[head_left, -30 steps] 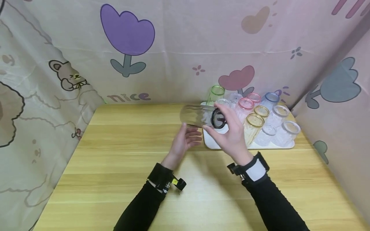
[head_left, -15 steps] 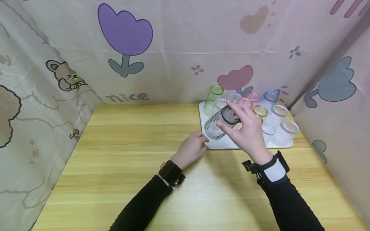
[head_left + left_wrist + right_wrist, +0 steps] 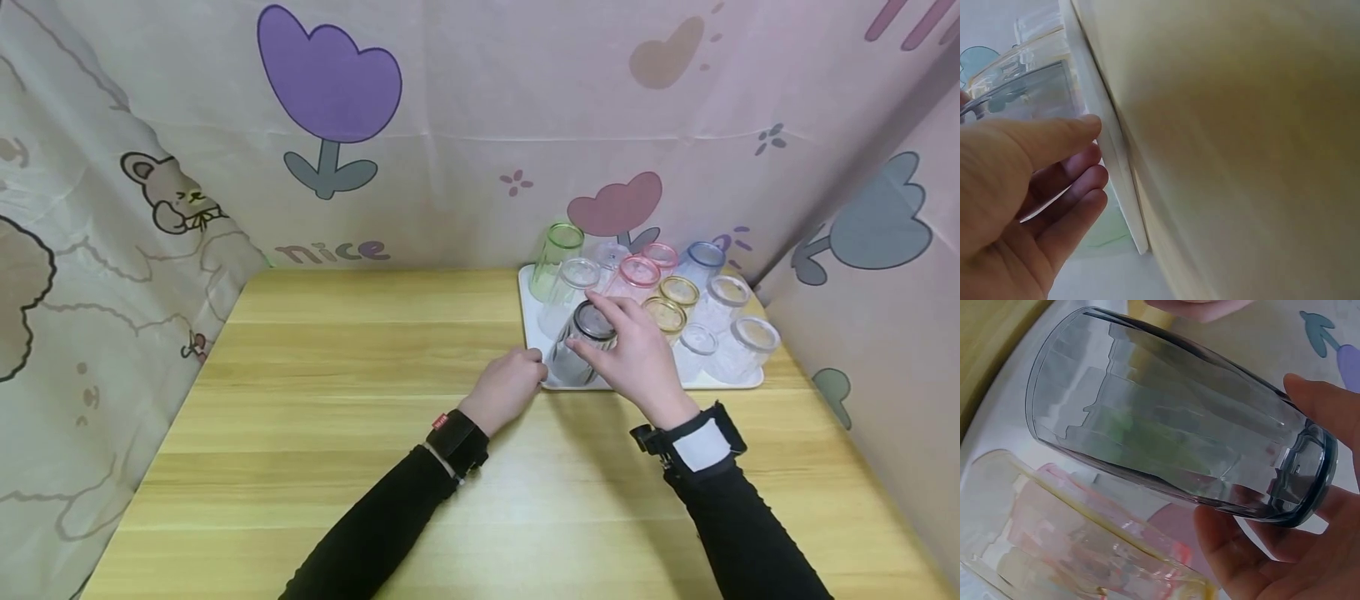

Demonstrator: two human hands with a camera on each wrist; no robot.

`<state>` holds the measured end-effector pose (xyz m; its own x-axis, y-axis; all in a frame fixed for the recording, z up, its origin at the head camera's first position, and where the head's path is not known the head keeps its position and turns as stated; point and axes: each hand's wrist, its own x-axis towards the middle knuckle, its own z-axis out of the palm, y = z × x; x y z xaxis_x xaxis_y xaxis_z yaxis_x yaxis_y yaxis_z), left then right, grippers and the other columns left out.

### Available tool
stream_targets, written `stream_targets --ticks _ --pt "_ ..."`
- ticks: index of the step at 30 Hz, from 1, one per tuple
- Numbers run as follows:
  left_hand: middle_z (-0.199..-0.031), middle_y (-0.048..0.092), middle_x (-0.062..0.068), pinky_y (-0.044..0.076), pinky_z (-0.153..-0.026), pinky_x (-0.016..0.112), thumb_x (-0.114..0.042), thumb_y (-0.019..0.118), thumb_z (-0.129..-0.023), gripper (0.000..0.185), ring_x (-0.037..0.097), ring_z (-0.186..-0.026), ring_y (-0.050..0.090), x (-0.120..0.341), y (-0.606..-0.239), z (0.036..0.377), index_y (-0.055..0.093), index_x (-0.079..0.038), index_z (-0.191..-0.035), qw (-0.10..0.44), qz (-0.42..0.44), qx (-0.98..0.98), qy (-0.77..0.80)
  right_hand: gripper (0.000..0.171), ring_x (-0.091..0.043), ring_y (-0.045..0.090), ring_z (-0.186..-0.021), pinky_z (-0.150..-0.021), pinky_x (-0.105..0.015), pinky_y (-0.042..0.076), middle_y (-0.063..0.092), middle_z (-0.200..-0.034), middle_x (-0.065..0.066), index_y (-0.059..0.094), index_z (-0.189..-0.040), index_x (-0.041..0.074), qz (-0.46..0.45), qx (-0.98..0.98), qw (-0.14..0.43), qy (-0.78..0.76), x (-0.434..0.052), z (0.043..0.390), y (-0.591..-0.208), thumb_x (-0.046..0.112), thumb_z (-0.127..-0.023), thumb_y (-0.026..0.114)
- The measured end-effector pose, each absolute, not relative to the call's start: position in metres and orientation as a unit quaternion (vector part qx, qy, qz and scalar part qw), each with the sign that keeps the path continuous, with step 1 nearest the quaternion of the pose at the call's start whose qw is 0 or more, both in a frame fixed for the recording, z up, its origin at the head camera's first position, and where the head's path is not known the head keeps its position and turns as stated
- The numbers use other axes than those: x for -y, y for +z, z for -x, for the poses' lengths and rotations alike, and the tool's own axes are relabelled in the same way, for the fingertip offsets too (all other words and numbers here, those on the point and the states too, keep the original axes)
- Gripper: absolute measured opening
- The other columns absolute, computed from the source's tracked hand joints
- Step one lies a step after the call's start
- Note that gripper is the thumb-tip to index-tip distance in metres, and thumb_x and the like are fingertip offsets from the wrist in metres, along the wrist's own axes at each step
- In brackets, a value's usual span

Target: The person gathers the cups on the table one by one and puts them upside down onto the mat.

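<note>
My right hand (image 3: pixel 597 335) grips a smoky grey glass (image 3: pixel 572 363) by its thick base, thumb on one side and fingers on the other. The glass is bottom up and a little tilted, its mouth down at the front left corner of the white tray (image 3: pixel 526 310). In the right wrist view the grey glass (image 3: pixel 1166 431) lies across the frame in my right hand (image 3: pixel 1297 481), over a yellow and a pink glass. My left hand (image 3: pixel 510 383) rests against the tray's front left edge. In the left wrist view, the left hand's (image 3: pixel 1054 169) thumb touches the tray rim (image 3: pixel 1116 162), fingers relaxed.
The tray holds several other glasses: green (image 3: pixel 557 248), clear (image 3: pixel 573 282), pink (image 3: pixel 637 277), yellow (image 3: pixel 666 318), blue (image 3: pixel 702 258) and ribbed clear ones (image 3: pixel 742 343). It stands at the back right of the wooden table (image 3: pixel 337 400). Printed cloth walls close off the left, back and right.
My right hand has turned the grey glass from lying level in the air to bottom up and lowered it to the tray's front left corner. My left hand has moved to the tray's edge.
</note>
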<state>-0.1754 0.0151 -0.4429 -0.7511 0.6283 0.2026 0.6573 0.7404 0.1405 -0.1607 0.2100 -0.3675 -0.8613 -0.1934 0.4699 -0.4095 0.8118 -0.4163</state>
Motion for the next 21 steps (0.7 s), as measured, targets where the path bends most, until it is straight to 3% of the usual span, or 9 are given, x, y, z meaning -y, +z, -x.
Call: stream_targets --ticks 7,21 --pt "-0.088 0.065 -0.005 0.054 -0.065 0.023 -0.011 0.072 -0.095 0.013 0.013 -0.079 0.062 -0.019 -0.444 0.175 0.081 -0.017 -0.087 0.085 0.344 0.931 -0.090 0.071 -0.044 0.061 -0.115 -0.092 -0.060 0.050 0.064 -0.127 -0.023 0.061 -0.143 0.004 -0.158 0.933 0.199 0.256 -0.211 0.164 -0.375 0.023 -0.081 0.089" --pt "-0.090 0.067 -0.002 0.056 -0.069 0.025 -0.011 0.073 -0.095 0.011 0.012 -0.081 0.064 -0.017 -0.439 0.174 0.082 -0.015 -0.090 0.054 0.332 0.933 -0.130 0.072 -0.045 0.057 -0.124 -0.101 -0.061 0.048 0.057 -0.138 -0.027 0.058 -0.143 -0.002 -0.162 0.926 0.227 0.253 -0.211 0.172 -0.390 0.020 -0.082 0.089"
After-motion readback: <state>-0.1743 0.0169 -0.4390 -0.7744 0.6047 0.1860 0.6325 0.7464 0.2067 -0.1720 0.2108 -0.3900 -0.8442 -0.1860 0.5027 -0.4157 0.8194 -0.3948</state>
